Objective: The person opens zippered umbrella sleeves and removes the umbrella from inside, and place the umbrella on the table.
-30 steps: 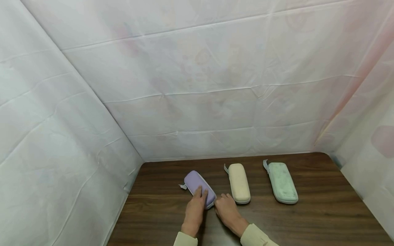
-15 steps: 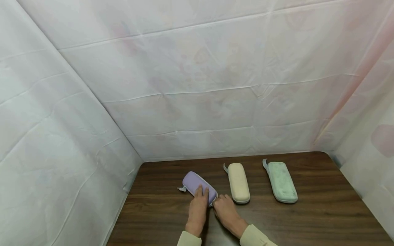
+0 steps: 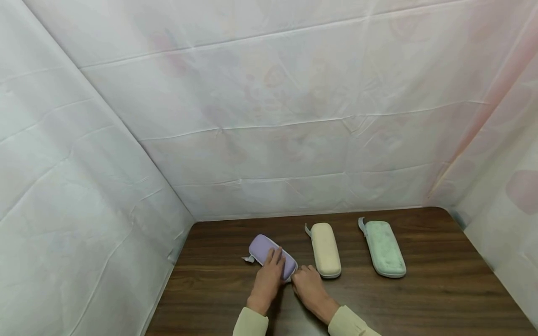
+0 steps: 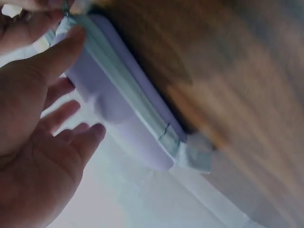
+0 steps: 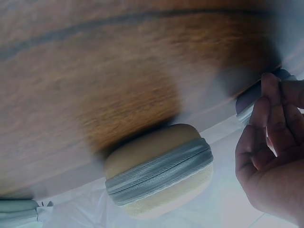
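Observation:
A purple zip case (image 3: 262, 247) with a pale zipper band lies slanted on the table, its fabric loop (image 3: 249, 259) at the far left end. My left hand (image 3: 267, 280) holds it near the close end, fingers across the top. In the left wrist view, the left thumb (image 4: 64, 50) presses the zipper band (image 4: 114, 71) along the side. At that same end my right hand (image 3: 310, 287) has its fingers curled in, pinching the small zipper pull (image 4: 65, 7). In the right wrist view, those fingers (image 5: 273, 109) hide much of the purple case's end.
Just right of the right hand lies a cream zip case (image 3: 326, 249), with a light green one (image 3: 385, 249) further right. Both have loops at their far ends. White sheeting (image 3: 260, 154) stands behind and beside the brown wooden table (image 3: 201, 289).
The purple case has turned slightly, its close end swinging right and away. My left fingers have slid a little further up over its top. The right hand stays at the case's end.

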Demonstrator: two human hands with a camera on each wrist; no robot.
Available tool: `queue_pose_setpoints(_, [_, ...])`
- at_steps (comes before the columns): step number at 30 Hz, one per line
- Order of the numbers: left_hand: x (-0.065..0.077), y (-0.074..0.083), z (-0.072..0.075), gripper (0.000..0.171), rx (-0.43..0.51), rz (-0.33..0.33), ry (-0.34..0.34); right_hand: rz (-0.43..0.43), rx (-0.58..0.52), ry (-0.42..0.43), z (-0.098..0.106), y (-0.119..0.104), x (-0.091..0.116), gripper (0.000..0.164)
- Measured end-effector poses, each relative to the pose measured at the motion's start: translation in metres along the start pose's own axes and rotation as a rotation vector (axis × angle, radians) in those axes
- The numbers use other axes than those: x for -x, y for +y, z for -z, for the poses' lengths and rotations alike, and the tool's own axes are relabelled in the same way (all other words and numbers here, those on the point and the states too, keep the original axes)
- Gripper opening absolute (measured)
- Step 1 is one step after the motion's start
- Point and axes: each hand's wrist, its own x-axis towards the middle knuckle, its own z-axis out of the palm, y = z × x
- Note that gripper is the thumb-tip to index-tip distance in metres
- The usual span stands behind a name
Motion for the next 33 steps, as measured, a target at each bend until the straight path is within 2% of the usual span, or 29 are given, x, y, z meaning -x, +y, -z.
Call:
queue_pose_setpoints(4, [-0.003, -0.004, 0.002, 0.071, 0.045, -0.020, -0.053, 0.003, 0.000, -0.005, 0.000, 0.001, 0.000, 0.021])
queue_pose_setpoints(9, [-0.003, 0.000, -0.001, 0.070, -0.002, -0.019, -0.016, -0.001, 0.015, -0.002, 0.000, 0.004, 0.000, 0.022])
queue_pose_setpoints(14, [-0.001, 0.009, -0.006, 0.067, -0.067, 0.030, 0.045, -0.017, 0.030, -0.025, 0.000, 0.008, -0.001, 0.022])
queue_pose_setpoints(18, [0.001, 0.013, -0.011, 0.066, -0.100, 0.067, 0.067, -0.013, 0.039, -0.034, 0.000, 0.010, 0.000, 0.022])
queue_pose_setpoints(33, [0.001, 0.024, -0.020, 0.071, -0.242, 0.174, 0.102, -0.017, 0.065, 0.034, -0.006, 0.004, 0.003, 0.022])
